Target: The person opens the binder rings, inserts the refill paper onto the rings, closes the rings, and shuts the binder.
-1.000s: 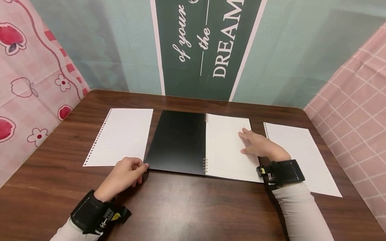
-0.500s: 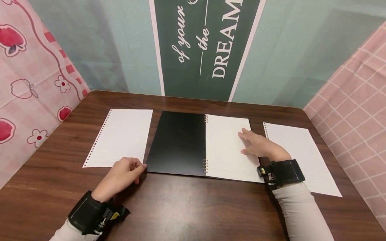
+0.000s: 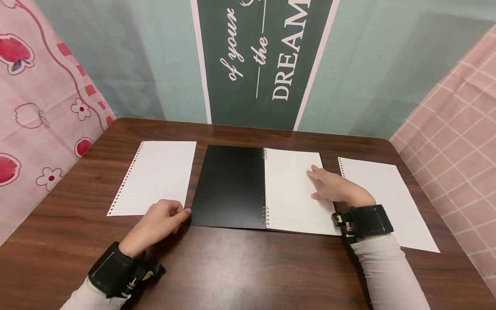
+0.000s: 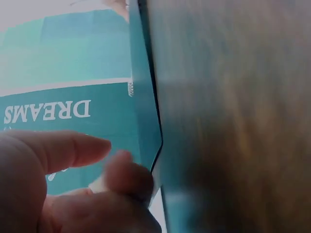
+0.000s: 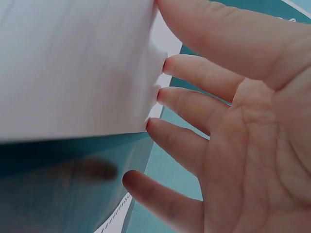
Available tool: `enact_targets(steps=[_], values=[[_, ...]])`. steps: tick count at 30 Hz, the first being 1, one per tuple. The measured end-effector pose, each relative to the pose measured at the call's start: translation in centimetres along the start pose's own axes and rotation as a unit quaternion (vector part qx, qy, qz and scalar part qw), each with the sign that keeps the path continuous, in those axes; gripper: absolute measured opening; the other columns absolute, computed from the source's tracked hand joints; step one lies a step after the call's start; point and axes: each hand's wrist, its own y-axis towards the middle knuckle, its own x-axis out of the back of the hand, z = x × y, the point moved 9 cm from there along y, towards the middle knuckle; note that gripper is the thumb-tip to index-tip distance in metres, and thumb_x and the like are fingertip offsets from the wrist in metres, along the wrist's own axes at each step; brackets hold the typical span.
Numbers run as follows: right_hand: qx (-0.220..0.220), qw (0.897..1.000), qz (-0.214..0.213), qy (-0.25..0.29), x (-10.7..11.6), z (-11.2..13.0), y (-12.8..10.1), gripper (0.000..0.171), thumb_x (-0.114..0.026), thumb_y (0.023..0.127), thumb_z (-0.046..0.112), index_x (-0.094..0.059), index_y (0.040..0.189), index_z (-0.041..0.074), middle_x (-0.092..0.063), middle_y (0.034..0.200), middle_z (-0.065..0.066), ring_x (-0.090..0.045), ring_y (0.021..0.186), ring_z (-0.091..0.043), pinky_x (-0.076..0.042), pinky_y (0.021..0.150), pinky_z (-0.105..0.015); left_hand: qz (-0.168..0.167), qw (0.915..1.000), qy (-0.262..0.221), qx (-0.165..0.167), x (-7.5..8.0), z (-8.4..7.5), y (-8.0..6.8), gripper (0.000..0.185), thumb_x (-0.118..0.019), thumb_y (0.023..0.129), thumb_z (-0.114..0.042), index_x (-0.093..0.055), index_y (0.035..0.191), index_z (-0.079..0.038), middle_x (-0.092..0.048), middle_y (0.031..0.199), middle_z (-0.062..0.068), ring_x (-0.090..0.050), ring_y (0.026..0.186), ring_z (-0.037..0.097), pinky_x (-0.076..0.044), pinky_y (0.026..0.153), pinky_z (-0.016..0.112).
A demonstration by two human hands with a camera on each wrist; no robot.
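Note:
A spiral notebook lies open on the table, its black cover (image 3: 232,185) to the left and its ruled white page (image 3: 288,193) to the right. At the cover's lower left corner is my left hand (image 3: 160,224), fingers loosely curled and thumb tip right by the edge. The left wrist view shows a gap between thumb (image 4: 73,150) and fingertips, which are close to the cover corner. My right hand (image 3: 335,187) rests on the right part of the page with fingers spread. In the right wrist view, several fingertips touch the white page (image 5: 73,73).
Left of the notebook lies a loose punched sheet (image 3: 155,172), slightly overlapped by my left hand. Another loose sheet (image 3: 379,185) lies at the right, partly under my right forearm. The brown table (image 3: 232,267) ends at a green-blue cloth backdrop (image 3: 155,64).
The notebook's black cover has shifted a little right and toward me at its lower left corner. My left hand moved slightly with it. My right hand has barely moved.

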Motion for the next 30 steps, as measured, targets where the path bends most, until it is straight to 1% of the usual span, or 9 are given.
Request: enact_targets(steps=[4,6,8,10,13,16,21,24,30], values=[[0.002,1.000,-0.001,-0.002,0.2,0.1,0.1,0.077,-0.068,0.093,0.020,-0.026,0.155,-0.002,-0.011,0.162,-0.029,-0.012,0.149,-0.049,-0.018,0.116,-0.065,-0.004,0.9991,0.009,-0.041,0.6,-1.1,1.0,0.034,-0.061,0.097,-0.021,-0.054,0.065,-0.012,-0.045,0.052,-0.006,-0.045,0.050,0.011,-0.037,0.052,0.025],[0.012,1.000,-0.005,-0.011,0.2,0.4,0.2,0.073,-0.067,0.094,0.020,-0.031,0.153,-0.002,-0.015,0.161,-0.030,-0.016,0.148,-0.049,-0.021,0.116,-0.064,0.010,0.9983,0.002,-0.058,0.8,-1.6,1.5,0.031,-0.061,0.097,-0.020,-0.056,0.068,-0.010,-0.047,0.053,-0.005,-0.046,0.049,0.011,-0.038,0.050,0.025],[0.025,0.999,-0.018,-0.024,0.5,0.9,0.2,0.068,-0.066,0.094,0.021,-0.036,0.151,-0.003,-0.022,0.159,-0.031,-0.024,0.146,-0.050,-0.026,0.114,-0.063,0.037,0.9963,-0.020,-0.076,0.7,-2.1,2.2,0.029,-0.060,0.098,-0.020,-0.058,0.072,-0.007,-0.050,0.053,-0.002,-0.048,0.047,0.013,-0.041,0.048,0.027],[0.036,0.998,-0.038,-0.029,1.1,1.3,0.2,0.062,-0.065,0.095,0.021,-0.041,0.147,-0.003,-0.032,0.155,-0.032,-0.032,0.142,-0.050,-0.031,0.111,-0.062,0.071,0.9916,-0.051,-0.095,0.6,-2.8,3.0,0.028,-0.059,0.099,-0.019,-0.061,0.076,-0.004,-0.053,0.056,0.000,-0.051,0.047,0.015,-0.045,0.049,0.028],[0.039,0.997,-0.067,-0.014,2.1,1.7,0.1,0.056,-0.062,0.097,0.021,-0.045,0.146,-0.001,-0.043,0.149,-0.030,-0.040,0.138,-0.048,-0.036,0.108,-0.061,0.117,0.9801,-0.101,-0.125,0.4,-4.2,4.1,0.027,-0.058,0.101,-0.019,-0.063,0.082,-0.001,-0.057,0.061,0.004,-0.056,0.051,0.022,-0.050,0.053,0.032],[0.043,0.995,-0.087,0.000,3.2,2.1,0.0,0.052,-0.059,0.099,0.021,-0.046,0.146,0.001,-0.048,0.146,-0.027,-0.043,0.137,-0.047,-0.038,0.107,-0.060,0.138,0.9705,-0.129,-0.149,0.6,-5.9,5.3,0.024,-0.057,0.101,-0.017,-0.065,0.088,0.002,-0.061,0.065,0.007,-0.060,0.057,0.026,-0.053,0.058,0.037],[0.063,0.991,-0.119,0.009,4.9,3.0,-0.2,0.048,-0.057,0.100,0.019,-0.049,0.144,0.001,-0.052,0.144,-0.025,-0.047,0.134,-0.046,-0.041,0.104,-0.059,0.133,0.9651,-0.126,-0.187,1.5,-9.1,7.6,0.019,-0.057,0.100,-0.013,-0.067,0.092,0.000,-0.067,0.071,0.009,-0.065,0.064,0.021,-0.055,0.066,0.038],[0.071,0.988,-0.135,0.024,5.6,3.4,-0.1,0.046,-0.058,0.100,0.019,-0.051,0.142,0.001,-0.052,0.144,-0.023,-0.045,0.136,-0.043,-0.038,0.107,-0.060,0.125,0.9628,-0.123,-0.206,2.0,-10.9,9.0,0.017,-0.057,0.101,-0.014,-0.068,0.092,-0.004,-0.070,0.075,0.010,-0.067,0.069,0.024,-0.056,0.072,0.040],[0.084,0.984,-0.149,0.055,6.3,4.1,0.7,0.042,-0.058,0.100,0.020,-0.056,0.138,0.002,-0.056,0.142,-0.021,-0.044,0.138,-0.040,-0.036,0.109,-0.060,0.106,0.9609,-0.132,-0.219,1.8,-13.0,11.4,0.017,-0.057,0.101,-0.016,-0.068,0.093,-0.007,-0.072,0.079,0.008,-0.068,0.075,0.026,-0.053,0.073,0.035]])
